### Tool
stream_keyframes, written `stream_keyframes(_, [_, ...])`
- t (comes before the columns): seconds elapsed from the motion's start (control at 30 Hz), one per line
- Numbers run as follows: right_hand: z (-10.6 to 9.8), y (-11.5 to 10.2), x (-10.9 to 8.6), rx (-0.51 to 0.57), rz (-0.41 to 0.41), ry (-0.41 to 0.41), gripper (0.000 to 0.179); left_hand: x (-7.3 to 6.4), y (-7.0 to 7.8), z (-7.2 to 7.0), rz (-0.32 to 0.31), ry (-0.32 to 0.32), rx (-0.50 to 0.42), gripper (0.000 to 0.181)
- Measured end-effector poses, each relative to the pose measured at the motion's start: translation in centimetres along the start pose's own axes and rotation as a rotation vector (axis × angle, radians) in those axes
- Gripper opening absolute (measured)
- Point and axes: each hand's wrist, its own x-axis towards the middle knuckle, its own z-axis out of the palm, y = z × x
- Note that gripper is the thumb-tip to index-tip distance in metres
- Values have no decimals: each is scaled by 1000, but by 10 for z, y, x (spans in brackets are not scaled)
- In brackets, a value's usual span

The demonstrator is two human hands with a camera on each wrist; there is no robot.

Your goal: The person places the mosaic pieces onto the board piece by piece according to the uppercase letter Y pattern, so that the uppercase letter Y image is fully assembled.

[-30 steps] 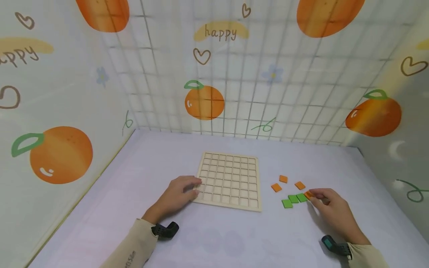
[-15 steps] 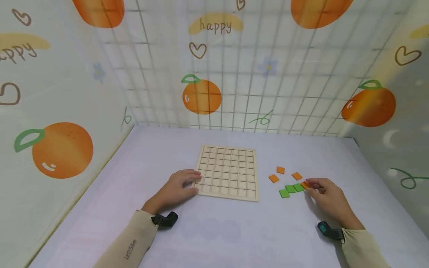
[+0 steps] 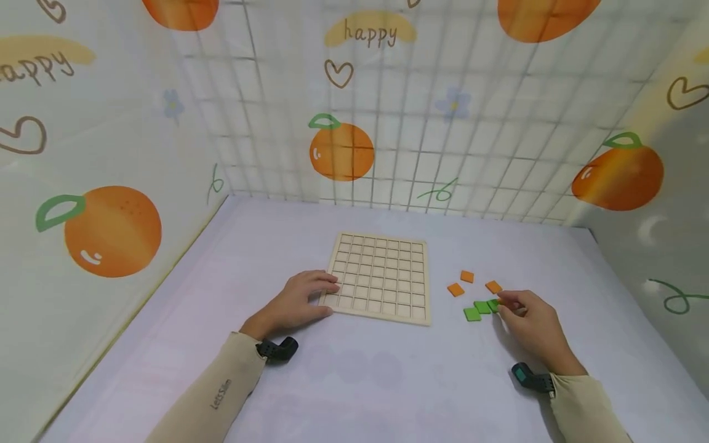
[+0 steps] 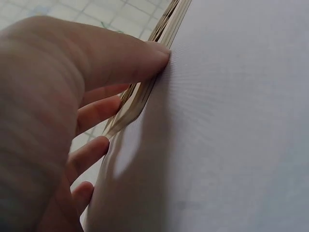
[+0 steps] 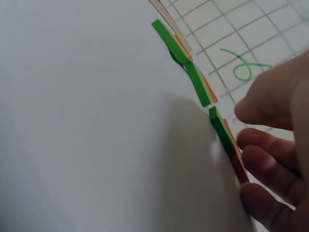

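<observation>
In the head view, a pale wooden grid board (image 3: 382,277) lies on the table with its square cells bare. My left hand (image 3: 304,298) rests at its near left corner, fingers over the left rim. The left wrist view shows the thumb (image 4: 149,58) against the board's edge. My right hand (image 3: 534,323) is bent loosely over the tiles, fingertips right at the end of a row of green tiles (image 3: 482,307). In the right wrist view, an orange tile (image 5: 239,168) meets the last green tile (image 5: 222,133), close by the fingers; it is mostly hidden in the head view.
Several loose orange tiles (image 3: 456,290) lie just behind the green ones, right of the board. A white cloth with printed oranges hangs along the back and sides of the table (image 3: 376,387). Both wrists carry black bands (image 3: 277,349).
My right hand has shifted slightly left, its fingertips now covering most of the orange tile and reaching the last green one. The left hand stays at the board. The head view has tilted a little.
</observation>
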Motion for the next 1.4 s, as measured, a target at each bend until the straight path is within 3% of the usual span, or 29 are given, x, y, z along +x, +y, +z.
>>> stream_keyframes(0.2, [6, -5, -4, -23, -44, -28, 28, -8, 3, 1, 18, 15, 30, 40])
stream_keyframes(0.43, [5, -5, 1, -24, -47, -52, 31, 1, 5, 5, 9, 18, 112, 39])
stream_keyframes(0.7, [8, -5, 9, -34, -109, -86, 32, 0, 6, 3, 0, 37, 92, 40])
stream_keyframes(1.03, [0, -6, 2, -66, -79, -93, 33, 6, 8, 7, 27, 7, 77, 43])
stream_keyframes(1.17, [2, -6, 2, -57, -97, -75, 31, 3, 9, 4, 1, -10, 58, 45])
stream_keyframes(1.4, [-1, -4, 5, -69, -85, -77, 32, 3, 12, 3, -128, -23, -14, 56])
